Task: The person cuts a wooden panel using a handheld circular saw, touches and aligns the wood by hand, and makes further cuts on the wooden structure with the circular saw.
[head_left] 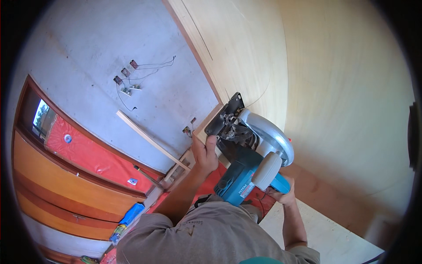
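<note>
A teal circular saw (241, 169) with a silver blade guard is held up in front of my body, its dark base plate (233, 110) tilted toward the upper left. My right hand (283, 192) is wrapped round the saw's teal rear handle. At the lower edge of the base plate is my left hand (205, 154), closed, with its thumb against the plate; its other fingers are partly hidden. Close beyond the plate stands a large pale plywood panel (246, 48) with a brown edge. The saw blade is mostly hidden by the guard and body.
A pale board (316, 233) lies at lower right. Wires hang from open boxes in the grey wall (101, 35). A wooden strip (147, 136) leans there, near a hammer-like tool (149, 177). At left are an orange door panel (66, 176) and red sheeting (88, 149).
</note>
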Demonstrator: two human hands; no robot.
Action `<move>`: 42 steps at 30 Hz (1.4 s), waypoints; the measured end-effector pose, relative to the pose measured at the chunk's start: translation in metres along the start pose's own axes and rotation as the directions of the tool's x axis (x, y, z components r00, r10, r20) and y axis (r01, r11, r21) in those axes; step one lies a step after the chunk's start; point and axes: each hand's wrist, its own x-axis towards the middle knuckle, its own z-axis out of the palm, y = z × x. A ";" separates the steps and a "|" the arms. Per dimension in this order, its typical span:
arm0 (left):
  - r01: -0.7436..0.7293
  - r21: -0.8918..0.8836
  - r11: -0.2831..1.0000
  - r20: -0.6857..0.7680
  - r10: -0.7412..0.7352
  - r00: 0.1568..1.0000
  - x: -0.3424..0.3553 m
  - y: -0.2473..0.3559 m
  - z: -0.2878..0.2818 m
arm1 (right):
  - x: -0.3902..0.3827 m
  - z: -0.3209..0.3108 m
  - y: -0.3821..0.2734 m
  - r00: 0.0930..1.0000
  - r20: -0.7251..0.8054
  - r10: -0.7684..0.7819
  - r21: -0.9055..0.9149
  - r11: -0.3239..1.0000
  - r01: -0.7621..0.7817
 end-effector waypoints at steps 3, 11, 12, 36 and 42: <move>-0.102 -0.076 0.992 -0.199 0.085 0.976 0.002 -0.014 0.013 | 0.000 -0.004 0.005 1.000 -0.012 0.007 0.012 1.000 -0.006; -0.115 -0.091 0.989 -0.261 0.088 0.961 -0.008 -0.023 0.015 | -0.008 -0.010 0.027 0.999 -0.034 0.038 -0.041 0.998 -0.039; -0.124 -0.084 0.989 -0.268 0.098 0.958 -0.007 -0.022 0.015 | -0.007 -0.011 0.022 0.999 -0.033 0.024 -0.053 0.998 -0.026; -0.188 -0.095 0.978 -0.233 0.162 0.959 0.003 -0.022 0.010 | -0.007 -0.004 0.027 0.999 -0.039 -0.025 -0.174 0.985 0.018; -0.200 -0.076 0.977 -0.227 0.179 0.957 0.006 -0.017 0.006 | -0.003 -0.005 0.032 0.980 -0.001 -0.200 -0.236 0.952 0.194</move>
